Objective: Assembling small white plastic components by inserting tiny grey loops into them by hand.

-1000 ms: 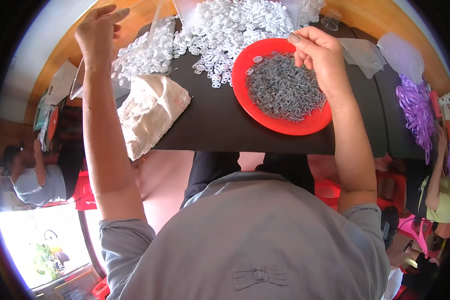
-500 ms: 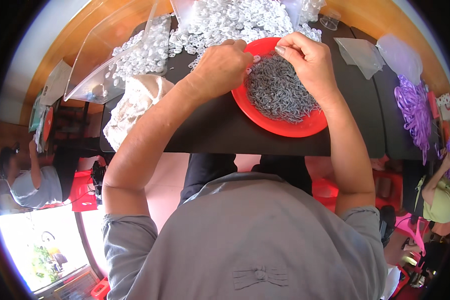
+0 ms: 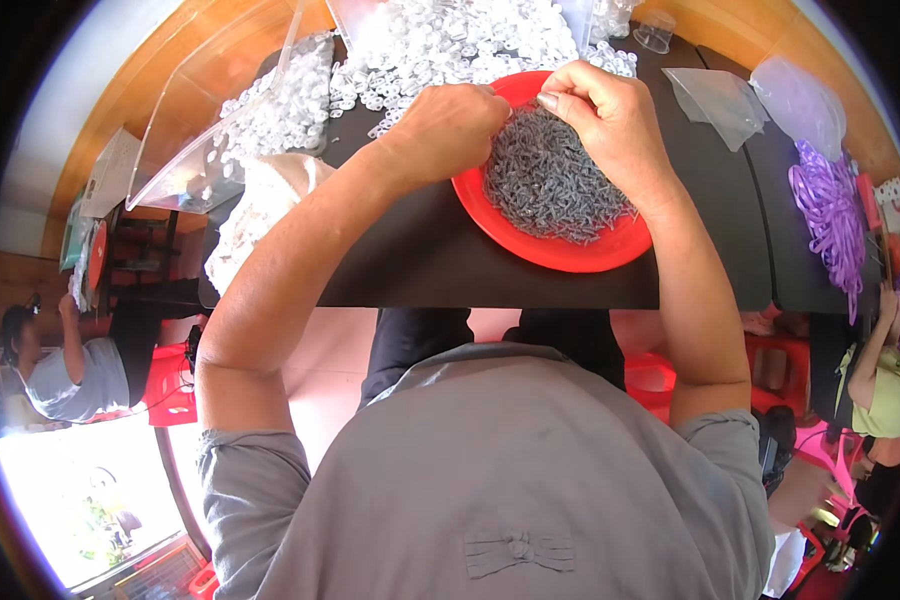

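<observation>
Both hands are raised over the far part of a round red plastic dish [image 3: 580, 258], which holds a heap of small, thin grey pieces [image 3: 550, 185] that look like metal. My left hand [image 3: 452, 125] is closed above the dish's left rim, its fingertips curled together and mostly hidden. On the other side, my right hand [image 3: 610, 120] pinches thumb against fingers over the heap. What either hand holds is too small or hidden to make out. Close beyond the left hand spreads a large pile of small white plastic pieces [image 3: 460, 45] with holes.
A clear plastic bin [image 3: 195, 190] lies tipped at the left, beside a crumpled whitish cloth [image 3: 270, 200]. Rightward are clear plastic bags [image 3: 715, 100], a clear cup [image 3: 655, 32] and purple ribbon bundles [image 3: 828, 220] on the dark table [image 3: 390, 270]. Other people sit at both sides.
My hands have drawn slightly closer together over the dish. The small white piece that showed at my left fingertips is hidden now. The whole view has shifted slightly.
</observation>
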Demonstrator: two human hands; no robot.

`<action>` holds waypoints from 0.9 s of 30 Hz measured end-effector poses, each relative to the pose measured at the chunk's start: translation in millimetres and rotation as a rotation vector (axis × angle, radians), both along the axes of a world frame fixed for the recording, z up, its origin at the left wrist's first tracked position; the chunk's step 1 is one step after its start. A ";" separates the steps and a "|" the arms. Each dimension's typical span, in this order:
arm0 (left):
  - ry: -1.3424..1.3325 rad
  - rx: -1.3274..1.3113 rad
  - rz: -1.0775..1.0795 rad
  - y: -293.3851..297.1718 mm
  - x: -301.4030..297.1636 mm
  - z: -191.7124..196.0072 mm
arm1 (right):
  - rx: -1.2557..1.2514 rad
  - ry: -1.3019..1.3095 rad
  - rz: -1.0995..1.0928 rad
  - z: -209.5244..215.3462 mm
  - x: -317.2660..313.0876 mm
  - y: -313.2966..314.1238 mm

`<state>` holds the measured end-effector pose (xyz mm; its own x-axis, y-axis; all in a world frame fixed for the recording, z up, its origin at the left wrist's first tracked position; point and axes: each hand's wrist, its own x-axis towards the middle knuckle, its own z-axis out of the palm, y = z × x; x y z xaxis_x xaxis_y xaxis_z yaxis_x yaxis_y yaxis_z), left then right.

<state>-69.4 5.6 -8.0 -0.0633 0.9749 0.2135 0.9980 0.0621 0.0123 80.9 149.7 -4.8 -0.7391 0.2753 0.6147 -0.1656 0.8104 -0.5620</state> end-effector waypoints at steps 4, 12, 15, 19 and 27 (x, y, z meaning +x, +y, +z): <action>-0.093 -0.002 0.036 0.3 0.2 1.8 | 0.001 0.024 -0.002 2.0 -0.3 0.0; -1.849 0.355 0.261 -1.2 19.8 6.1 | -0.284 -0.156 0.157 6.3 4.7 0.1; -2.015 0.398 0.182 2.8 22.9 -2.5 | -0.326 -0.136 0.202 3.6 1.1 -0.3; -1.949 0.343 0.162 2.4 34.0 1.9 | -0.349 -0.159 0.181 7.7 4.2 0.2; -1.881 0.399 0.184 1.7 45.9 -3.0 | -0.614 -0.198 0.213 11.1 4.0 0.7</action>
<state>-23.5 7.3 -11.0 -0.5228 0.8499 -0.0663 -0.3283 -0.1290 0.9357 84.9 150.3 6.3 -0.8983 0.3673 0.2409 -0.1327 0.2958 -0.9460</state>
